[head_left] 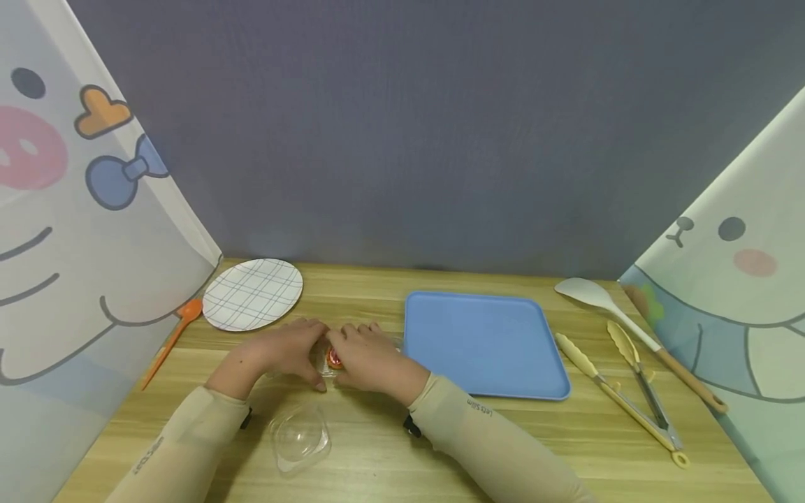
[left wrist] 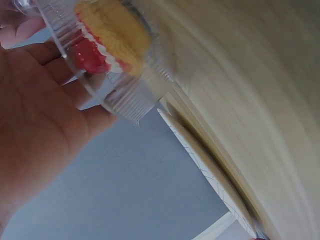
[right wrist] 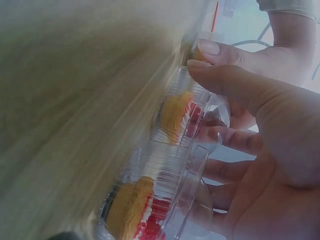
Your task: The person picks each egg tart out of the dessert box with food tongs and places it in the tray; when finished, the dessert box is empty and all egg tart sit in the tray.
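Note:
A clear plastic food box lies between the two hands. Inside are small tarts with a yellow crust and a red-and-white top, one tart showing in the gap between the hands and another tart nearer the right wrist camera. My left hand holds the box's left part, thumb on the near side and fingers at the far side. Over its right part, my right hand grips with thumb and fingers across the box, hiding most of it. A separate clear plastic cup-like piece lies nearer the body.
A blue tray lies right of the hands. Farther right are yellow-tipped tongs and a white spoon with a wooden handle. At the left are a checked oval plate and an orange spoon. Printed panels flank the table.

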